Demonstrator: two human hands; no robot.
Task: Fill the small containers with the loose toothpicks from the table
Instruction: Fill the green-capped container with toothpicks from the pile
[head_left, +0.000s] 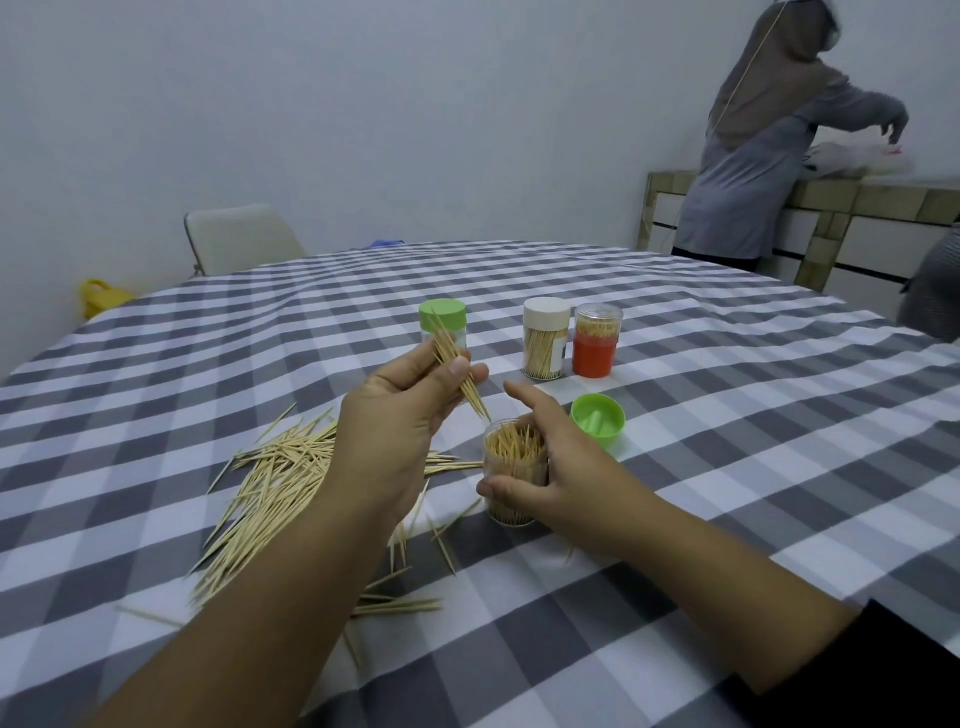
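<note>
Toothpicks (457, 371) pinched in left grip (400, 415) above container (514, 473).

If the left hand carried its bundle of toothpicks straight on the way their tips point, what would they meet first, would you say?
Most likely the toothpicks already standing in the open container, which the right hand steadies; the bundle's tips hover just above its mouth.

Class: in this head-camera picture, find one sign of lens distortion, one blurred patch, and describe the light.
Head view: the far table edge bows, a wide-angle effect; the nearest loose toothpicks smear; soft even light, only faint shadows beside the jars.
</note>
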